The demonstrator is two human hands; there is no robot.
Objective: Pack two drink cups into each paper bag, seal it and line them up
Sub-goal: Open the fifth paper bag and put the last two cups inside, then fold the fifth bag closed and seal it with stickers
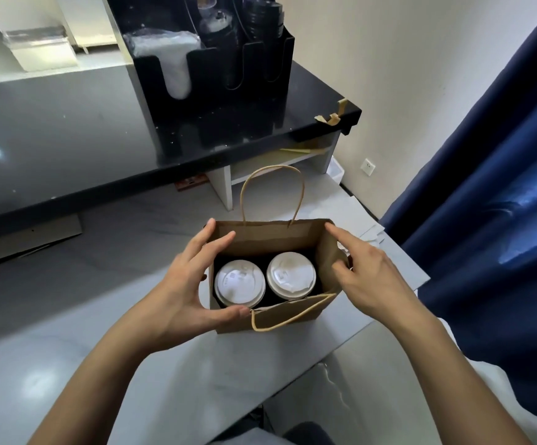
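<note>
Fingers [219, 240] of the left hand [177, 284] spread around the left end of an open brown paper bag [280, 319], thumb on its near wall, while the right hand [366, 277] touches the right end, forefinger stretched to the far corner and thumb against the side wall. The bag stands on a pale grey table [132, 364], holding two white-lidded drink cups [239, 283] [291, 275] side by side. Beyond, a black lid organizer [215, 69] sits on a dark counter [52, 139].

Open bag [292, 242] mouth, two cups [240, 283] (lidded) inside
</note>
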